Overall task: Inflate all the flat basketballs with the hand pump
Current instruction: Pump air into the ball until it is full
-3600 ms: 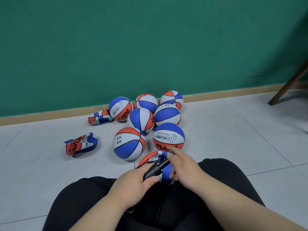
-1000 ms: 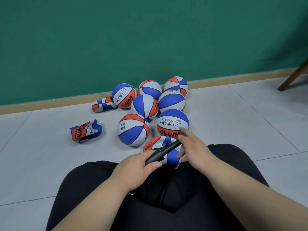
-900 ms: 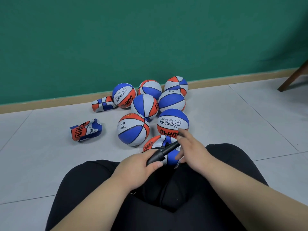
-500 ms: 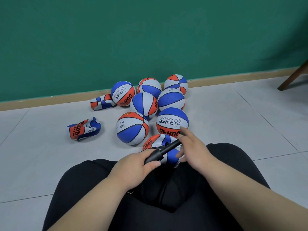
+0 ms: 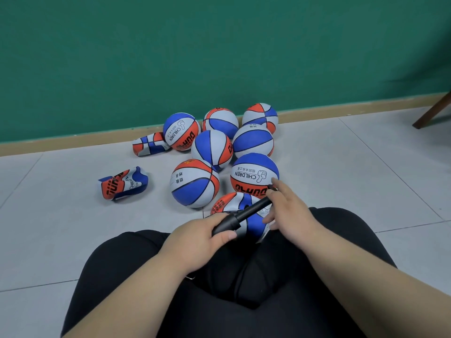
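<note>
Gripping the pump (image 5: 240,215), left hand (image 5: 195,240) on barrel, right hand (image 5: 290,211) on handle; bare tiles (image 5: 353,179) rightward.

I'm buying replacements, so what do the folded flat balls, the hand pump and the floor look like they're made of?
Folded flat balls: likely rubber, matte; they crease and fold without cracking, with printed panels.
Hand pump, gripped by the left hand: black plastic by its look, slight sheen on the barrel.
Floor: pale ceramic-style tile, smooth, with thin grout lines.
</note>
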